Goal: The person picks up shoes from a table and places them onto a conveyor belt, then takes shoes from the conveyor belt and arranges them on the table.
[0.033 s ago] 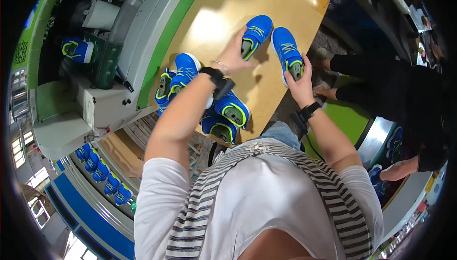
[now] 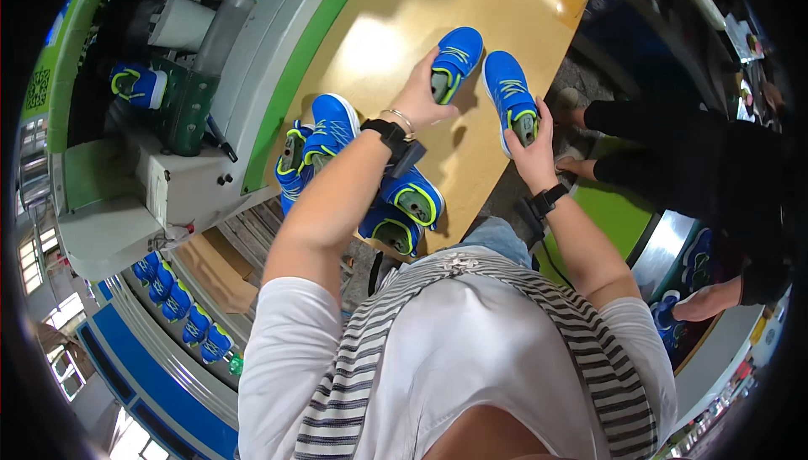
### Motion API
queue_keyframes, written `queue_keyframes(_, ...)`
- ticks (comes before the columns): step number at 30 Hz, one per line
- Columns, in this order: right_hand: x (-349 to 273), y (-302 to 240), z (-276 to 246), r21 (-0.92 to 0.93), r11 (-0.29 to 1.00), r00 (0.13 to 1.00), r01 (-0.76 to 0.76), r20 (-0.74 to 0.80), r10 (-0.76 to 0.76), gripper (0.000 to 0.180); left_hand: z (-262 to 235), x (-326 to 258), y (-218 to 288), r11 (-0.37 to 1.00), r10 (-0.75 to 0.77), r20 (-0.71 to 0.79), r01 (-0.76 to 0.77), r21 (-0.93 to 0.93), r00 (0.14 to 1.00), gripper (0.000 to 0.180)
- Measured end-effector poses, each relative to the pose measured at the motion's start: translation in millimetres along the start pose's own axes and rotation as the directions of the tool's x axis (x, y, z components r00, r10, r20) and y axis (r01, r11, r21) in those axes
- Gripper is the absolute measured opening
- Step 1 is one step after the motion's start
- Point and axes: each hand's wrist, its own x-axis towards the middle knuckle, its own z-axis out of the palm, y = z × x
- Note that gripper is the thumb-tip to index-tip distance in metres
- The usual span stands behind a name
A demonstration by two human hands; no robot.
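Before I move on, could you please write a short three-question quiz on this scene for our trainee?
1. True or false: the right hand is holding a blue shoe.
2. Multiple choice: in this view, what partly hides the pile of shoes?
A) the right hand
B) the left forearm
C) the table
3. Short answer: what colour are the wristbands on both arms?

Key:
1. True; it grips the shoe near its heel.
2. B; it crosses in front of some of them.
3. Black.
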Motion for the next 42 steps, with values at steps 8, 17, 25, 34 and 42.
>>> queue_keyframes(8,42,-54,11,0.487,0.830,0.959,-0.269,0.212,0.187,0.071,-53,-33,53,0.495,-0.469,0.088,0.344,-0.798,0.879,0.073)
queue_keyframes(17,196,-280,102,0.519,0.747,0.826,0.416,0.127,-0.549,0.065,-230,-125,116,0.939,-0.269,-0.873,-0.089,-0.331,0.406,0.062)
queue_keyframes(25,251,-342,217,0.150,0.692,0.699,0.706,0.010,-0.715,0.064,-286,-93,77,0.932,-0.260,-0.949,0.303,-0.198,0.178,0.099)
queue_keyframes(34,40,-32,81,-0.066,0.801,0.549,0.595,0.761,-0.345,0.084,-69,-179,85,0.931,0.263,-0.300,-0.159,0.329,0.917,0.048)
queue_keyframes(42,-75,-29,12,-0.398,0.609,0.505,0.686,0.863,-0.005,0.109,15,-200,50,0.752,0.129,-0.009,-0.092,0.653,0.992,0.039)
